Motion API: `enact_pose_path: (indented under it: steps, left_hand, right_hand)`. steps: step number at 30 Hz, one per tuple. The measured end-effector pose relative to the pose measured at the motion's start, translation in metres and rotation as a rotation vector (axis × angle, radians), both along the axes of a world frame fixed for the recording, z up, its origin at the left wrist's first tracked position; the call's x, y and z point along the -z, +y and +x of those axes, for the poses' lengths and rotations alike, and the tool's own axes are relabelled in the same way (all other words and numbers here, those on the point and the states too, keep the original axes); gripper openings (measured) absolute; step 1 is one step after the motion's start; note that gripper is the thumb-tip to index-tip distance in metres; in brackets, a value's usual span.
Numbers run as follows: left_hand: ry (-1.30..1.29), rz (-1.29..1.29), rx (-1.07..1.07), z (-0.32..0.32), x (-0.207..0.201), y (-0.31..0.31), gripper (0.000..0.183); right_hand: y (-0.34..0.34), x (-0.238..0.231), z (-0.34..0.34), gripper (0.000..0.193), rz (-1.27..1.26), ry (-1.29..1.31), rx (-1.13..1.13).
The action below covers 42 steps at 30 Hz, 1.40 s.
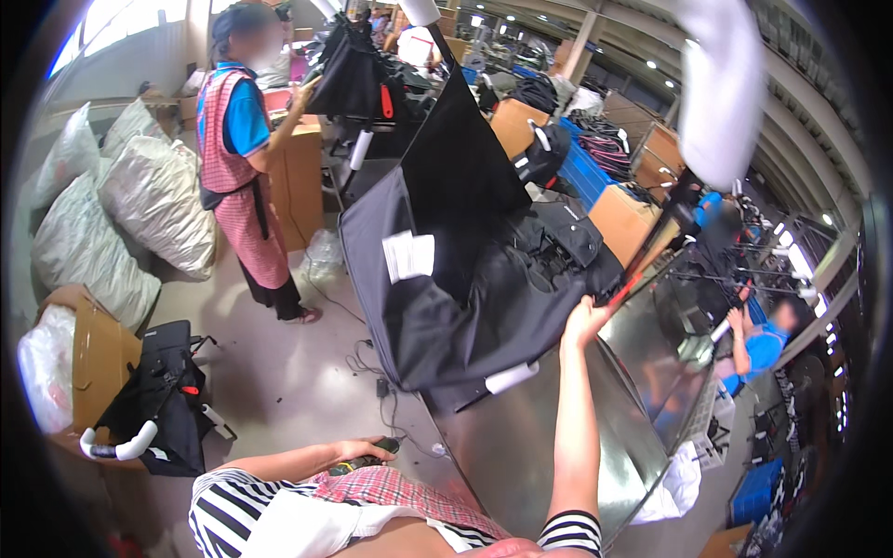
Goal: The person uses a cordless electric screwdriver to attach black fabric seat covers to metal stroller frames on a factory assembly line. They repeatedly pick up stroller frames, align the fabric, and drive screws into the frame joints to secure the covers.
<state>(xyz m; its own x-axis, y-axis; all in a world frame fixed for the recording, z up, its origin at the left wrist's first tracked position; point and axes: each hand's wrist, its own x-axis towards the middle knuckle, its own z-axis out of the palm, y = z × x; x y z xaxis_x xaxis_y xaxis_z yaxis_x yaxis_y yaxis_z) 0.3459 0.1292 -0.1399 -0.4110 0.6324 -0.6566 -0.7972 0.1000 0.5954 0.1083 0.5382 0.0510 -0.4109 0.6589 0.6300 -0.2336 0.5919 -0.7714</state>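
Note:
My right hand [584, 324] reaches forward and is closed on the dark frame of a folding stroller [437, 316], beside a red part. The stroller has black fabric with a white label [409, 257], and white wrapping covers parts of its frame. It lies tilted over a shiny metal table [549, 446]. Low by my waist, my left hand [361, 452] is closed around a dark hand tool with yellow-green parts [370, 454], perhaps a power driver; the fingers partly hide it.
A folded stroller [163, 400] leans by a cardboard box [98, 358] at left. White sacks [158, 200] are piled behind. A co-worker [246, 158] stands at far left handling black fabric; another person [763, 349] works at right. Cables [391, 400] trail over the floor.

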Motion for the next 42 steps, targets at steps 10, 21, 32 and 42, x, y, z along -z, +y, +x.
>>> enact_pose_path:
  steps: [10,21,32,42]
  left_hand:
    - [0.132,-0.199,-0.005,-0.055,-0.017,-0.051,0.098]
    - [0.194,0.051,0.1,-0.175,-0.027,0.025,0.065]
    - [0.864,-0.374,0.641,-0.207,0.076,0.238,0.121]
    - [1.027,-0.497,0.818,-0.209,0.091,0.299,0.121]
  right_hand:
    - [-0.107,-0.03,-0.227,0.115,0.063,-0.352,-0.794]
    - [-0.083,0.229,0.112,0.038,-0.207,-0.863,-0.786]
    - [-0.174,0.248,0.325,0.035,-0.947,-0.699,-0.361]
    - [-0.242,0.278,0.37,0.028,-1.125,-0.773,-0.153]
